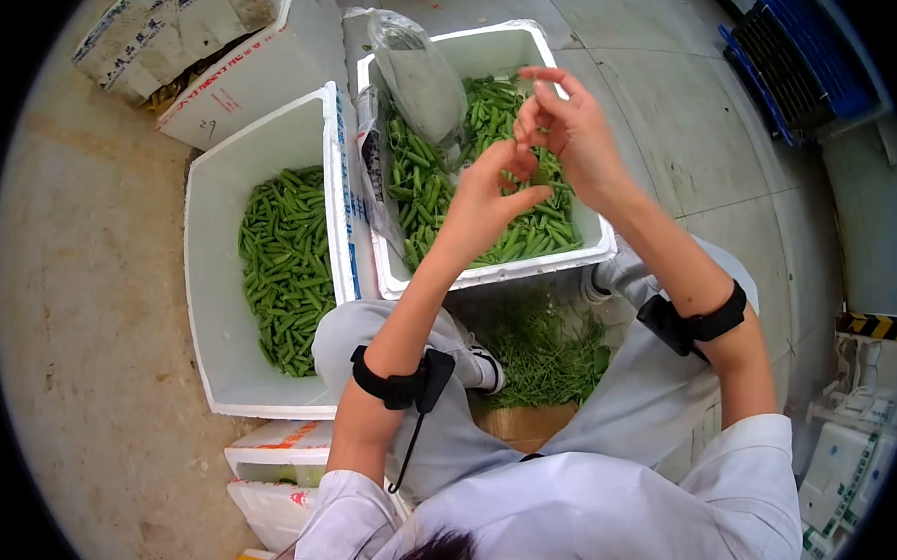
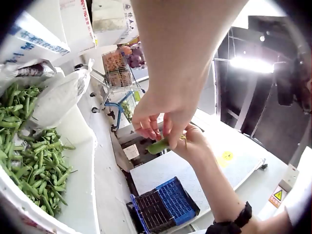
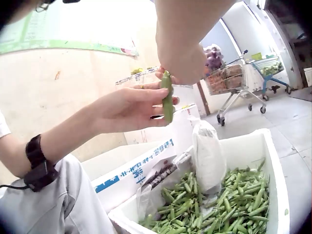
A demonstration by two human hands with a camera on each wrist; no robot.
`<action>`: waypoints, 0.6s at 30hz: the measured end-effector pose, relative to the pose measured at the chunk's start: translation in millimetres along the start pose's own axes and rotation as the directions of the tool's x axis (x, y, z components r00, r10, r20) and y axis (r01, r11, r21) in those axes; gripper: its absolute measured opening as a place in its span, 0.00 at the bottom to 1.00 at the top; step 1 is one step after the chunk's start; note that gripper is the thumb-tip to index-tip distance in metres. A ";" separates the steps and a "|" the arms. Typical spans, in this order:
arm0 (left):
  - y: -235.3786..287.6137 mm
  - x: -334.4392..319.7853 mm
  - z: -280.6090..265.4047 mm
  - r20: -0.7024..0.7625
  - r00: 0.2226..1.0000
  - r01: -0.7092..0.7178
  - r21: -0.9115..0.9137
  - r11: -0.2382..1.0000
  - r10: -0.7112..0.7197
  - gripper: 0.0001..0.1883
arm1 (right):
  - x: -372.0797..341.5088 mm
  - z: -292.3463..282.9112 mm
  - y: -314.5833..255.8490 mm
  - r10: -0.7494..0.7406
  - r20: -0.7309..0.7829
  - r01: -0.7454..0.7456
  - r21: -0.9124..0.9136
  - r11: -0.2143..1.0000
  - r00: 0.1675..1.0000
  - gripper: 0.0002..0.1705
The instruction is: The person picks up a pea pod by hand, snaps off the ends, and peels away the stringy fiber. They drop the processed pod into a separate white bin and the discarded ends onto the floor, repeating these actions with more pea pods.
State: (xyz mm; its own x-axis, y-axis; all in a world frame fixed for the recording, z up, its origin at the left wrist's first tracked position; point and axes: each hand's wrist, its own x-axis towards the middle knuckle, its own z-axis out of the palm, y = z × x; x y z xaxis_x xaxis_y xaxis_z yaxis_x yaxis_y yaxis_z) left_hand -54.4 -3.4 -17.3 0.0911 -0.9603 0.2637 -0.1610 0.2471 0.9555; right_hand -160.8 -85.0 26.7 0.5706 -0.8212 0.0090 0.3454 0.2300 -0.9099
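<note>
Over the near white foam box [image 1: 374, 267] of green pea pods [image 1: 541, 229], both hands meet in the head view. My left hand [image 3: 129, 109] holds one pea pod [image 3: 167, 100] upright between thumb and fingers in the right wrist view. At the pod's upper end, my right hand [image 3: 183, 68] pinches the tip, its fingers partly hidden behind the wrist. From the left wrist view, the left hand [image 2: 163, 114] grips the same pod, and thin stringy bits show by the right hand [image 2: 197, 144].
Another foam box [image 1: 207, 300] with pods stands on the left. A plastic bag [image 1: 417, 78] lies in the near box. Between the feet, a heap of green trimmings [image 1: 545, 354] sits over brown cardboard [image 1: 527, 424]. Blue crates [image 1: 803, 60] stand back right; a cart [image 3: 226, 80] is behind.
</note>
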 end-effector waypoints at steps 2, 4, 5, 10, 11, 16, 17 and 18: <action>2.2 0.4 -5.2 0.004 0.999 0.037 -0.034 0.999 -0.037 0.13 | 1.1 -7.7 -9.7 -0.052 0.001 0.051 -0.199 0.979 0.999 0.13; 5.0 0.5 -11.0 0.007 0.997 0.081 -0.071 0.994 -0.081 0.12 | 2.3 -16.0 -16.3 -0.073 0.044 0.082 -0.258 0.963 0.996 0.12; 5.5 1.2 -13.8 0.004 0.997 0.083 -0.072 0.994 -0.083 0.12 | 2.1 -19.0 -20.0 0.018 0.052 0.002 -0.346 0.938 0.998 0.12; 6.1 4.0 -22.5 -0.048 0.999 -0.004 0.106 0.994 0.010 0.12 | -7.2 -13.6 -36.9 0.329 0.115 -0.215 -0.552 0.805 0.937 0.12; 5.7 4.1 -23.1 -0.047 0.999 -0.004 0.107 0.994 0.009 0.12 | -6.7 -15.4 -37.2 0.329 0.114 -0.215 -0.552 0.806 0.937 0.12; 9.6 2.0 -21.9 0.092 0.993 0.087 -0.087 0.992 -0.078 0.13 | -6.5 -20.3 -40.2 0.435 0.265 -0.151 -0.683 0.715 0.860 0.13; 12.2 0.8 -22.3 0.092 0.993 0.087 -0.087 0.992 -0.079 0.13 | -6.5 -20.9 -41.5 0.436 0.265 -0.151 -0.683 0.715 0.860 0.13; 17.9 0.1 -23.1 0.159 0.977 0.175 -0.197 0.965 -0.145 0.12 | -6.0 -21.9 -43.4 0.436 0.268 -0.143 -0.693 0.707 0.859 0.13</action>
State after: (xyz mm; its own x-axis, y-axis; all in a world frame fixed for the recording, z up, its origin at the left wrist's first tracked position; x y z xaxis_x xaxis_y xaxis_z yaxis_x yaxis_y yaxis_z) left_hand -34.6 3.9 2.9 -0.0442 -0.9942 0.0983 0.0544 0.0958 0.9939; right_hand -195.5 -101.5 57.0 0.8404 -0.4654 -0.2776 -0.3532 -0.0818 -0.9320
